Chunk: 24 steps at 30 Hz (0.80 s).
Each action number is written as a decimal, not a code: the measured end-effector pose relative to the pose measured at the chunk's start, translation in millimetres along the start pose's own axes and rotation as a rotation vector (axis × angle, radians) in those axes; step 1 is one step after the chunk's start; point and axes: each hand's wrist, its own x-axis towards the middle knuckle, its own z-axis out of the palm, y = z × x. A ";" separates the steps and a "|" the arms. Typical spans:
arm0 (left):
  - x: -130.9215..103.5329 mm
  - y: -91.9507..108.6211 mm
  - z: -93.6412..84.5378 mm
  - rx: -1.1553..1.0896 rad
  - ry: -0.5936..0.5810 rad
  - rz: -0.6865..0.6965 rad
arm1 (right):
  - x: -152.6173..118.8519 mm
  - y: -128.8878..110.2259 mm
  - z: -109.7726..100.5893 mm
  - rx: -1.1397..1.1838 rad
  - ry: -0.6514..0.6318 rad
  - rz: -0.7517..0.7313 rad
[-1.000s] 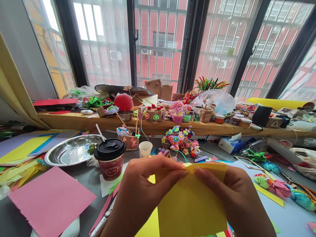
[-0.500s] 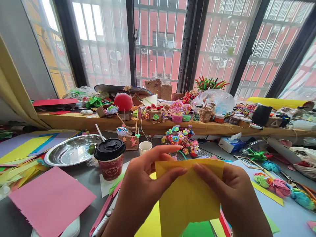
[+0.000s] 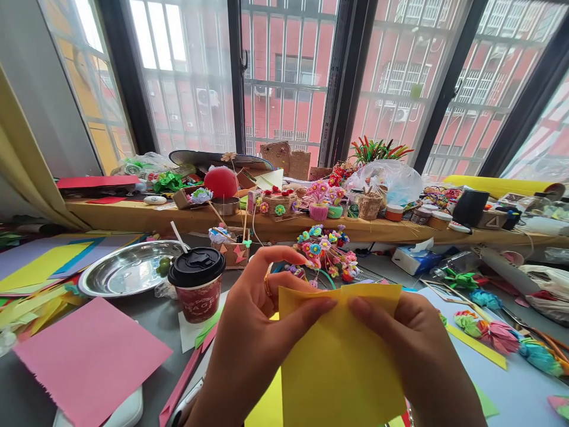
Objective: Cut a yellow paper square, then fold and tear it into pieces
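A sheet of yellow paper (image 3: pixel 340 367) hangs upright between my two hands, held near its top edge. My left hand (image 3: pixel 262 338) pinches it with the thumb on the near side; the index finger arches above the edge. From the right, my right hand (image 3: pixel 413 344) grips the sheet with its thumb in front and the other fingers mostly hidden behind. The thumbs lie close together at the middle of the top edge, where the paper dips slightly. Beneath it shows more yellow paper (image 3: pixel 267 403). A pink paper square (image 3: pixel 93 362) rests to the left.
Left of my hands stand a lidded coffee cup (image 3: pixel 197 287) with a straw and a steel plate (image 3: pixel 120 270). Further back are a white paper cup (image 3: pixel 258 261) and a bunch of crocheted flowers (image 3: pixel 324 246). Folded paper pieces (image 3: pixel 502 335) lie at right. A cluttered windowsill (image 3: pixel 275 228) runs behind.
The yellow sheet's lower part has swung toward me and shows more fully, covering the green paper beneath. My left fingers have lifted slightly, and both hands keep their hold.
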 end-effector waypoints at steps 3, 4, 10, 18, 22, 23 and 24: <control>-0.1 2.3 1.6 0.058 0.043 0.003 | 2.5 0.3 0.4 -0.020 0.035 0.028; 0.3 3.0 1.9 0.070 0.054 -0.009 | 3.4 0.4 0.3 -0.029 0.047 0.030; 3.8 2.3 0.8 0.010 -0.015 -0.128 | 4.8 0.2 0.8 -0.084 0.114 -0.046; 3.0 3.5 4.5 -0.063 -0.023 -0.171 | 4.4 0.9 1.5 -0.078 0.075 -0.024; 2.6 6.6 6.0 -0.102 -0.023 -0.184 | 7.2 1.8 -1.4 -0.075 0.033 0.013; 2.4 7.2 6.2 -0.104 -0.019 -0.184 | 8.1 2.2 -2.1 -0.076 0.026 0.019; 2.2 7.6 6.3 -0.106 -0.017 -0.185 | 8.9 2.7 -2.6 -0.078 0.018 0.022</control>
